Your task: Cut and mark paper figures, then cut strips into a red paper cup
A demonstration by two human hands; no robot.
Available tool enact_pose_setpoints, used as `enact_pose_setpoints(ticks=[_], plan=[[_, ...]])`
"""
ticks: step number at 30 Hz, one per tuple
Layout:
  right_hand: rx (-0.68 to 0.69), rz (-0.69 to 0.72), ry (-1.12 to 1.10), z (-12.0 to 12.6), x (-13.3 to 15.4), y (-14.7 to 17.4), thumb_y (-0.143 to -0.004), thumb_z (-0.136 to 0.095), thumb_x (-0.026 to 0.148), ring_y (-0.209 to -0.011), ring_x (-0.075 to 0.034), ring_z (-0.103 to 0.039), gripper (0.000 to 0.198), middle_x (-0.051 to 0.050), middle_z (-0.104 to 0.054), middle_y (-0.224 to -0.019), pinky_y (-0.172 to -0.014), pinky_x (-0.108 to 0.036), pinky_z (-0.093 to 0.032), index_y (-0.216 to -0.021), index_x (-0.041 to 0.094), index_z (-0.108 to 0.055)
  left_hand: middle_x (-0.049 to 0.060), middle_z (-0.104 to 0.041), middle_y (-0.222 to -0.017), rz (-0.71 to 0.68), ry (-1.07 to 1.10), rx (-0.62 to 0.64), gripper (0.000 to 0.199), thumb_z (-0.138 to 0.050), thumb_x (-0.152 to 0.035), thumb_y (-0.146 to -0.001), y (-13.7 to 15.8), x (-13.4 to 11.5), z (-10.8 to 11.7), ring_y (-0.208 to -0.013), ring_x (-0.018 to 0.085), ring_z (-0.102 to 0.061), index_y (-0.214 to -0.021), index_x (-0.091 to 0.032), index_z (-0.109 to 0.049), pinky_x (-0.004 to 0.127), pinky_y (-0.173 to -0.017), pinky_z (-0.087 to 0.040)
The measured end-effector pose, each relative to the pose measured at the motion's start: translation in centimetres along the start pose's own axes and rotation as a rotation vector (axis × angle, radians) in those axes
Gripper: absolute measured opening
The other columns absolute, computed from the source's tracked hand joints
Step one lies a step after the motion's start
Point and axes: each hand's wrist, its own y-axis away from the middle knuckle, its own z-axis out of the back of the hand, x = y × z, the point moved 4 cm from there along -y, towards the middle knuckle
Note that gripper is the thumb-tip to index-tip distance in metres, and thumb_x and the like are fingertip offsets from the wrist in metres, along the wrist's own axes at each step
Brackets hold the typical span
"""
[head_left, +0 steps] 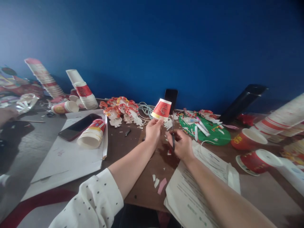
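Note:
My left hand (153, 129) grips a red and white paper cup (162, 108) near its lower edge, holding it up above the table. In my right hand (180, 142) is a pair of dark-handled scissors (173, 134), fingers wrapped round the handles and blades pointing up. The scissors are just to the right of the cup, apart from it. Behind the cup, a dark phone (171, 95) leans against the blue wall. Paper scraps (156, 182) lie on the brown table below my hands.
Red and white paper cut-outs (123, 109) are heaped at the back. A green round mat (213, 134) holds tubes and scraps. Printed sheets (190, 196) lie at right, near red cups (257, 161) and a black bottle (244, 103). Leftward are nested cups (91, 134), another phone (78, 126) and another person's hand (7, 115).

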Motion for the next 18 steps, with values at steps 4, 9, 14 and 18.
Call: enact_pose_setpoints(ticks=[4,9,14,18], plan=[[-0.166,-0.039,-0.115,1.4,0.3,-0.6,-0.076,-0.063,0.053,-0.057,-0.013,-0.053,0.035,0.000,-0.059,-0.065,-0.056,-0.026,-0.044,-0.083,0.018,-0.061,-0.006,-0.050,-0.055,-0.069,-0.112,0.003,0.019,-0.076,-0.029,-0.066,0.5,-0.6,-0.2,-0.051,0.004,-0.038,-0.065,-0.015,-0.063,0.017,-0.053,-0.031],[-0.362,-0.098,-0.174,3.4,-0.9,-2.4,-0.074,-0.067,0.050,-0.076,-0.018,-0.060,0.048,-0.005,-0.064,-0.087,-0.072,-0.031,-0.048,-0.106,0.017,-0.057,-0.001,-0.063,-0.070,-0.054,-0.148,0.103,0.020,-0.076,-0.028,-0.065,1.1,0.4,-0.9,-0.062,0.009,-0.051,-0.080,-0.016,-0.069,0.019,-0.060,-0.040],[-0.361,-0.096,-0.423,3.9,-3.3,-4.1,-0.075,-0.066,0.054,-0.083,-0.021,-0.064,0.060,-0.010,-0.066,-0.103,-0.072,-0.036,-0.051,-0.120,0.018,-0.048,-0.001,-0.060,-0.066,-0.013,-0.238,0.198,0.014,-0.078,-0.022,-0.061,2.0,1.7,-1.4,-0.060,0.008,-0.050,-0.071,-0.017,-0.069,0.019,-0.059,-0.039],[-0.301,-0.071,-0.510,3.8,-3.6,-4.4,-0.078,-0.062,0.054,-0.082,-0.023,-0.066,0.056,-0.010,-0.067,-0.103,-0.070,-0.037,-0.052,-0.120,0.019,-0.050,-0.002,-0.062,-0.068,-0.056,-0.348,0.287,0.015,-0.080,-0.018,-0.058,2.9,1.9,-1.8,-0.062,0.008,-0.050,-0.070,-0.018,-0.071,0.018,-0.062,-0.040]])
